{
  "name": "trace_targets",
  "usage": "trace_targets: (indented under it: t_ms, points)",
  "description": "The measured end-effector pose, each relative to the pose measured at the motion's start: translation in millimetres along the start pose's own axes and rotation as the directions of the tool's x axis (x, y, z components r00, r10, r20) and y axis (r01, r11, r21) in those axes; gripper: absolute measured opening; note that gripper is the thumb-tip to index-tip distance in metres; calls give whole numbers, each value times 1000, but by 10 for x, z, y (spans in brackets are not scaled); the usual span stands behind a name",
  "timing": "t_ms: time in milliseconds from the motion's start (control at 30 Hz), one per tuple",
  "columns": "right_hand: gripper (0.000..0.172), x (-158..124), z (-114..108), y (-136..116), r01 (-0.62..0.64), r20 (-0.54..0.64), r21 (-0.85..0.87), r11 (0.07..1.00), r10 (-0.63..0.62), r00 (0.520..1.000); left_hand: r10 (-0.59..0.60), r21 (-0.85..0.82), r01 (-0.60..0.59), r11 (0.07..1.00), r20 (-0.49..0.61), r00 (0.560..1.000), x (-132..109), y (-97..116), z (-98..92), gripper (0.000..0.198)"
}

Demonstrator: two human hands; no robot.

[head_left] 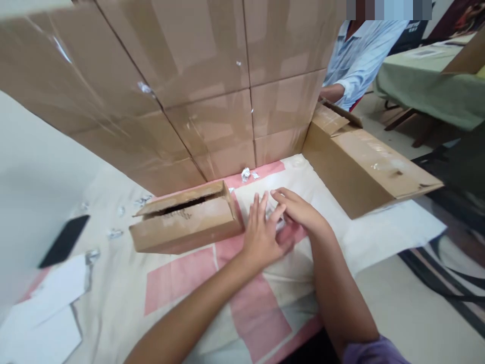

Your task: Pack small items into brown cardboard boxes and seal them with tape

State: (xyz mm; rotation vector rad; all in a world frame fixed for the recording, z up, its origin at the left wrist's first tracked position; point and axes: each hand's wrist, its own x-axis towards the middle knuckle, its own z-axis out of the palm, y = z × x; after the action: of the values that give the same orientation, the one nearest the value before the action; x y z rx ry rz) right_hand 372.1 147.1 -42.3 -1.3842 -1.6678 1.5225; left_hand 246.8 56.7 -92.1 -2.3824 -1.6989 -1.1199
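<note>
Crumpled white paper (281, 221) lies between the 2 hands, just right of the left hand (262, 237), fingers spread wide, and nearer the curled right hand (300, 210), whose grip I cannot tell; paper's long axis unresolved.

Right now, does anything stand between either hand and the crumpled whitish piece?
Nothing visible does: the left hand and right hand are around the crumpled whitish piece, partly hiding it. The slotted cardboard box lies to their left.

2 grips (261, 237) (303, 210), 2 low ctns (189, 227) (348, 169), 1 ph. (65, 241)
</note>
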Motion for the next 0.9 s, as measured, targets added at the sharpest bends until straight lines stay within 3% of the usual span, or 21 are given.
trace_targets:
  t_ms: [67, 167, 367, 600, 800, 900]
  points:
    - [34, 37, 3, 21, -50, -1, 12, 999, 50, 999, -109, -55, 107, 993, -27, 994, 77, -187, 275, 94]
    - [33, 73, 17, 9, -29, -14, 46, 999, 30, 999, -220, -131, 214, 968, -33, 975, 97, -399, 458, 108]
    - [37, -66, 70, -54, 41, -47, 6, 999, -40, 998, -234, -197, 226, 954, -16, 972, 59, -410, 408, 101]
    - [29, -575, 133, 339, -29, -243, 43, 999, 38, 969, -292, -269, 295, 917, 50, 955, 60, -387, 351, 99]
    - [36, -436, 139, 594, -152, -150, -32, 988, 145, 978, -295, -384, 314, 868, 109, 949, 52, -398, 349, 92]
    - [34, -436, 104, 705, -115, -137, -23, 993, 111, 984, -290, -424, 310, 851, 113, 950, 50, -393, 352, 84]
